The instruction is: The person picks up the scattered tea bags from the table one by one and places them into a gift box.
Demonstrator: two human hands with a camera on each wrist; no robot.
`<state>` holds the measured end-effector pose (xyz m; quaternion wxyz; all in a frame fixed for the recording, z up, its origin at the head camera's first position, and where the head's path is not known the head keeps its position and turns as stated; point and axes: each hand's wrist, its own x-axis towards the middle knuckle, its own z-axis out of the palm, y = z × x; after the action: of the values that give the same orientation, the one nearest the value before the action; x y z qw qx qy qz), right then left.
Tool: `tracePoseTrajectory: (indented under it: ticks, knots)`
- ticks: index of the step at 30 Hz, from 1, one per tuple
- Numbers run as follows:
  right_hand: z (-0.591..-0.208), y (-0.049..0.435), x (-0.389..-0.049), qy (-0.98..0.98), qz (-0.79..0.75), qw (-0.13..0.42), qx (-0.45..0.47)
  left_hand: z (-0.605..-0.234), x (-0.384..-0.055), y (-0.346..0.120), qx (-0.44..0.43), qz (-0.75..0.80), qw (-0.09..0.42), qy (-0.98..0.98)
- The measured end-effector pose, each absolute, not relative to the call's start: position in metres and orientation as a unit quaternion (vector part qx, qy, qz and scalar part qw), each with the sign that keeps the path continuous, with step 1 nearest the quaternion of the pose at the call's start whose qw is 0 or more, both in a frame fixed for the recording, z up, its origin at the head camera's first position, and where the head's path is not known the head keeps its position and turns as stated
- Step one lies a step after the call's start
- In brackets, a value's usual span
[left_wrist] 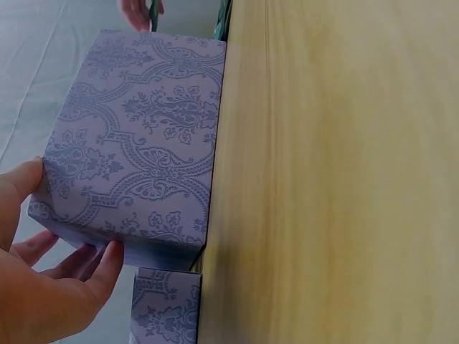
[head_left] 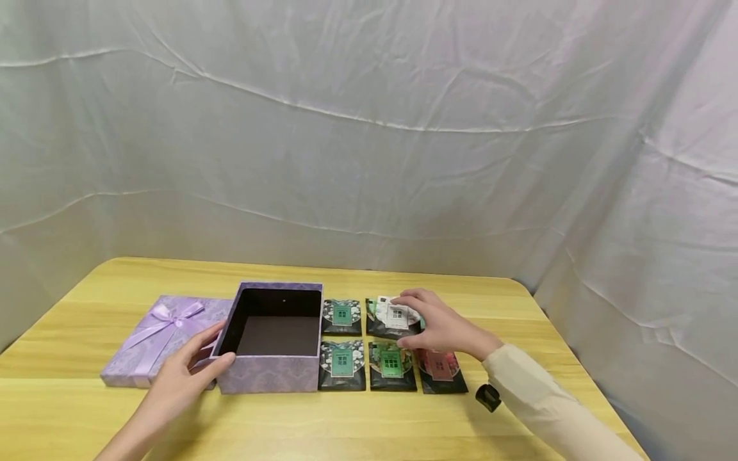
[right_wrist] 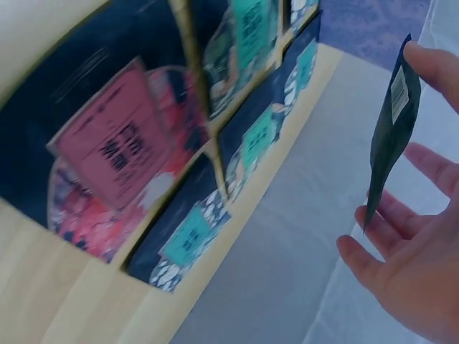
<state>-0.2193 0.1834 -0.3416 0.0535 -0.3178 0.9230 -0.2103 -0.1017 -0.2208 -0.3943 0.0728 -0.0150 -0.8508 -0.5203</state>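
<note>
An open purple patterned gift box (head_left: 268,374) with a dark inside stands on the table. My left hand (head_left: 183,366) grips its front left corner, with the thumb on the front face and the fingers along the left side. My right hand (head_left: 444,320) holds a tea sachet (head_left: 398,315) with a white label, raised above the others; in the right wrist view the sachet (right_wrist: 394,122) is seen almost edge-on, between thumb and fingers. Below it lie several dark sachets in two rows, among them a red-labelled sachet (head_left: 442,371) and a green-labelled sachet (head_left: 393,366).
Left of the box lies its purple lid (head_left: 138,339) with a ribbon bow, close against the box wall. Two teal-labelled sachets (head_left: 342,365) sit just right of the box. A pale cloth (head_left: 346,160) hangs behind the wooden table (head_left: 323,429).
</note>
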Motion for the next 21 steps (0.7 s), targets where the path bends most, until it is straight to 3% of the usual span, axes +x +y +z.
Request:
tracePoseTrajectory:
  ticks: [21]
  knots:
    - [-0.317,0.136,-0.219,0.903,-0.213,0.042,-0.37,-0.394,-0.101,-0.221,-0.005,-0.528,0.062,-0.847]
